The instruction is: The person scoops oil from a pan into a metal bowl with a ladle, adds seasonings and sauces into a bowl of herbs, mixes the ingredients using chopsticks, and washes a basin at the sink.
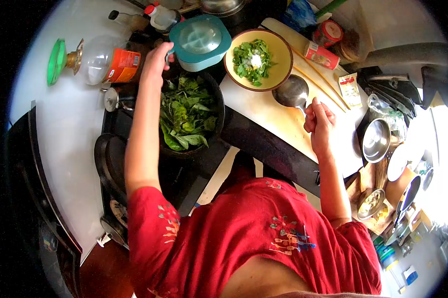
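My left hand (157, 62) is closed at the left side of a teal lidded container (201, 42), with its fingers at the handle-like edge. The container's top is see-through, and its contents are unclear. Below it, a dark wok (221, 107) holds leafy greens (186, 111). My right hand (320, 119) grips a metal ladle (291, 91) by its handle. The ladle's bowl is just below a yellow bowl (283, 54), which holds chopped green herbs (251, 64) with a white substance (256, 61) on top.
A pale cutting board (278, 121) lies under the yellow bowl. Chopsticks (323, 87), a red-and-white can (321, 55) and a small packet (350, 90) are to the right. A large plastic bottle (97, 59) stands left of the wok. Metal bowls (376, 140) and dishes crowd the far right.
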The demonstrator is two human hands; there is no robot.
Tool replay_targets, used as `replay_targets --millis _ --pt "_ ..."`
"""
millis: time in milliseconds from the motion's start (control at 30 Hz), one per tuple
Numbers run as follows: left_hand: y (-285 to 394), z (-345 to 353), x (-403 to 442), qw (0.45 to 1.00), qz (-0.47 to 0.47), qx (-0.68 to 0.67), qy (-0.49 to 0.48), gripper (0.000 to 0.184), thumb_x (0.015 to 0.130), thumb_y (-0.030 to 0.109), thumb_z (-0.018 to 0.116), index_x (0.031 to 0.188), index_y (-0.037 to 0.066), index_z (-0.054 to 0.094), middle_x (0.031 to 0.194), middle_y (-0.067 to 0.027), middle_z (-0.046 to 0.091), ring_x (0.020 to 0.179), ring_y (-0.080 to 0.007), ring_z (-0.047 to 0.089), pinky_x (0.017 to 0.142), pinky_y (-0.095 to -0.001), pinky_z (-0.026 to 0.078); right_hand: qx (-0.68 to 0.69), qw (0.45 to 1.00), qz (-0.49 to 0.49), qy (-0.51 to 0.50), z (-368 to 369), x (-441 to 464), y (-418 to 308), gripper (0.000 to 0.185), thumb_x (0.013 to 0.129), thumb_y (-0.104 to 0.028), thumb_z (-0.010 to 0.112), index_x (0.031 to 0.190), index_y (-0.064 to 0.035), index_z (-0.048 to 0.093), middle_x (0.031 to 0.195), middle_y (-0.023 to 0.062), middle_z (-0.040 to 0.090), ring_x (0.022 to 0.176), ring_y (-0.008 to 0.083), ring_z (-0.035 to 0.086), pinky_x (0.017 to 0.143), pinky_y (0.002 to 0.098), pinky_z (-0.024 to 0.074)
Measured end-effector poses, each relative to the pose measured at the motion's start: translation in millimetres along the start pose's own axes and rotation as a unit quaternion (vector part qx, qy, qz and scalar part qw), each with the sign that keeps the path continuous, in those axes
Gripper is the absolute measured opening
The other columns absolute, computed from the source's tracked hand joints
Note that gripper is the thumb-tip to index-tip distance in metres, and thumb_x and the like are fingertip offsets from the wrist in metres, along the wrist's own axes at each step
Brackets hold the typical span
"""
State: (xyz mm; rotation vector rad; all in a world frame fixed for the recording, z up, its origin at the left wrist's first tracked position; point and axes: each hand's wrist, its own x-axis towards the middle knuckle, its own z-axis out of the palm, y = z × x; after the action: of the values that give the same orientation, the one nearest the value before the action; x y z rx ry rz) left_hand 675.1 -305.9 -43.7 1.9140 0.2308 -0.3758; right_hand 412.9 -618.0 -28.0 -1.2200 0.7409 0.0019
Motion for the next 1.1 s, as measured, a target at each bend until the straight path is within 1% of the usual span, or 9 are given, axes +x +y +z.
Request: replay_targets --millis 133,333,467,567,667,833,900,1000,1100 --pt "7.4 -3.3 43.1 0.993 -0.032 0.086 -0.071 0.032 0.074 0.04 0.06 0.086 0.011 0.06 0.069 0.0017 0.053 0.064 -0.0089 0.048 0.059 -0.0263 0.034 0.014 1.0 -0.006 0.015 -2.2 -2.5 0.6 0.038 0.091 -0.034 0.049 0.069 -0.0037 0.053 0.05 -0.0016 0.039 0.043 0.0076 0.033 0.042 0.0231 0.0278" --pt "-17.5 3.7 68.8 0.992 -0.078 -0.012 -0.096 0.023 0.08 0.033 0.058 0.091 0.013 0.051 0.066 0.0025 0.049 0.055 -0.0079 0.043 0.052 -0.0253 0.034 0.005 0.999 -0.001 0.039 -14.2 -4.8 11.3 0.04 0.09 -0.036 0.051 0.068 -0.0028 0.054 0.051 -0.0019 0.038 0.043 0.0073 0.031 0.042 0.0233 0.0273" --pt "-48.8 3.6 82.8 0.983 -0.141 -0.053 -0.108 0.024 0.076 0.03 0.058 0.086 0.009 0.055 0.069 0.0003 0.047 0.056 -0.0093 0.039 0.066 -0.0312 0.047 0.001 0.998 0.016 0.056 -12.9 -5.4 15.0 0.038 0.09 -0.035 0.052 0.067 -0.004 0.052 0.052 -0.0026 0.037 0.043 0.0066 0.03 0.041 0.0226 0.0257" --pt "-64.4 2.9 103.4 0.966 -0.116 0.193 -0.127 0.024 0.082 0.021 0.057 0.1 0.005 0.054 0.093 -0.0041 0.055 0.082 -0.0168 0.053 0.08 -0.036 0.047 0.018 0.998 0.016 0.055 -6.7 -4.9 14.9 0.034 0.09 -0.031 0.053 0.067 -0.0067 0.049 0.054 -0.0044 0.034 0.042 0.0048 0.027 0.04 0.0213 0.0221" --pt "-56.2 2.9 121.1 0.883 -0.102 0.406 -0.212 0.03 0.084 0.019 0.055 0.109 0.003 0.052 0.104 -0.0054 0.055 0.092 -0.0193 0.053 0.078 -0.0356 0.047 0.007 0.999 0.016 0.046 -2.1 -1.8 17.2 0.033 0.09 -0.031 0.053 0.068 -0.0061 0.05 0.054 -0.0043 0.034 0.042 0.005 0.027 0.041 0.0216 0.022" --pt "-47.0 6.0 97.5 0.882 -0.051 0.426 -0.193 0.057 0.085 0.027 0.058 0.132 0.002 0.039 0.121 -0.0128 0.053 0.104 -0.0235 0.054 0.081 -0.0342 0.046 -0.012 0.999 0.021 0.031 10.1 0.5 12.5 0.033 0.09 -0.03 0.052 0.07 -0.005 0.051 0.054 -0.0043 0.035 0.043 0.0052 0.028 0.042 0.0221 0.0226" --pt "-46.5 -3.7 92.5 0.895 0.001 0.41 -0.174 0.05 0.085 0.028 0.059 0.125 0.001 0.047 0.115 -0.0112 0.056 0.098 -0.0213 0.057 0.079 -0.0335 0.047 -0.03 0.999 0.028 0.023 10.7 2.4 11.2 0.034 0.091 -0.031 0.051 0.07 -0.004 0.053 0.054 -0.0033 0.037 0.044 0.006 0.03 0.043 0.0222 0.0251" --pt "-32.5 -23.8 74.5 0.99 -0.021 0.126 -0.068 0.042 0.084 0.028 0.06 0.117 0.002 0.053 0.109 -0.0082 0.06 0.09 -0.0177 0.06 0.074 -0.0309 0.049 -0.054 0.998 0.029 0.017 14.2 5.6 7.6 0.037 0.092 -0.033 0.049 0.07 -0.0027 0.055 0.05 -0.0015 0.039 0.045 0.0074 0.034 0.045 0.0223 0.0291" --pt "-26.4 -29.8 74.6 0.993 0.088 -0.048 0.066 0.035 0.083 0.022 0.064 0.112 0.005 0.056 0.098 -0.0046 0.06 0.079 -0.0119 0.059 0.066 -0.0257 0.049 -0.036 0.999 0.021 0.0 22.1 8.7 6.7 0.037 0.091 -0.033 0.049 0.07 -0.0028 0.055 0.05 -0.0018 0.039 0.045 0.0072 0.034 0.044 0.0223 0.029"
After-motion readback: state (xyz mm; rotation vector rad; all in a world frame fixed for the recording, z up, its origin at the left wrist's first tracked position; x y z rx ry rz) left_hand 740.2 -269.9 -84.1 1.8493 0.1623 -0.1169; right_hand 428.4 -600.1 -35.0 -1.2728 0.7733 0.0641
